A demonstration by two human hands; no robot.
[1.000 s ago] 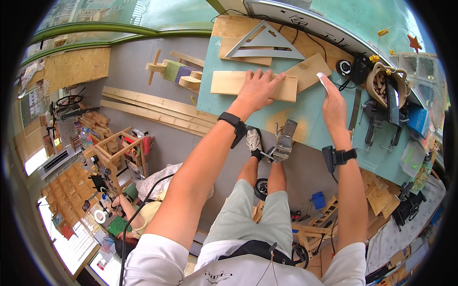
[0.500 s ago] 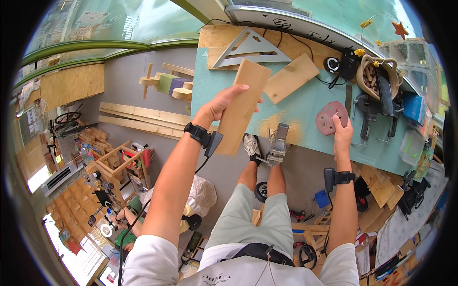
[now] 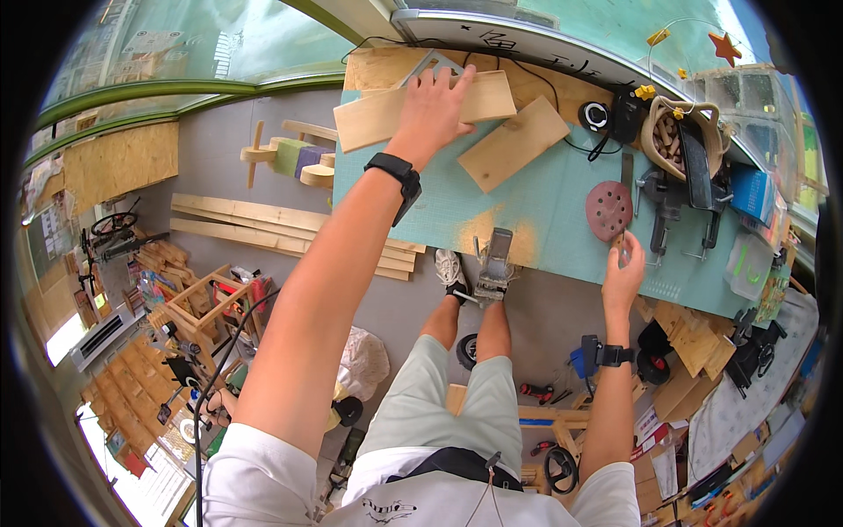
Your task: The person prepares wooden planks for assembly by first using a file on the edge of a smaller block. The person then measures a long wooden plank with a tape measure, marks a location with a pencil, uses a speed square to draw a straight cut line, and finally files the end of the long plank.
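Observation:
A rectangular light wooden board (image 3: 485,98) lies across the back left of the bench, over a grey metal speed square (image 3: 432,61). My left hand (image 3: 432,110) rests on top of that board, fingers spread past its far edge. Beside it, at an angle, lies a second wooden board (image 3: 514,145). A round reddish sanding disc (image 3: 608,209) with several holes faces up. My right hand (image 3: 622,274) is at its near edge, thumb and fingertips closed in a pinch there; the exact contact is small.
The green bench mat (image 3: 562,230) carries sawdust (image 3: 527,241) at its front edge. To the right are black clamps (image 3: 665,211), a steel ruler (image 3: 627,171) and a basket of wooden pegs (image 3: 654,132). A metal vise-like tool (image 3: 496,263) juts from the front edge. Long planks (image 3: 255,220) lie at left.
The board in my left hand has gone from upright above the bench front to lying over the speed square. My right hand has drawn slightly nearer me, and the sanding disc has turned flatter.

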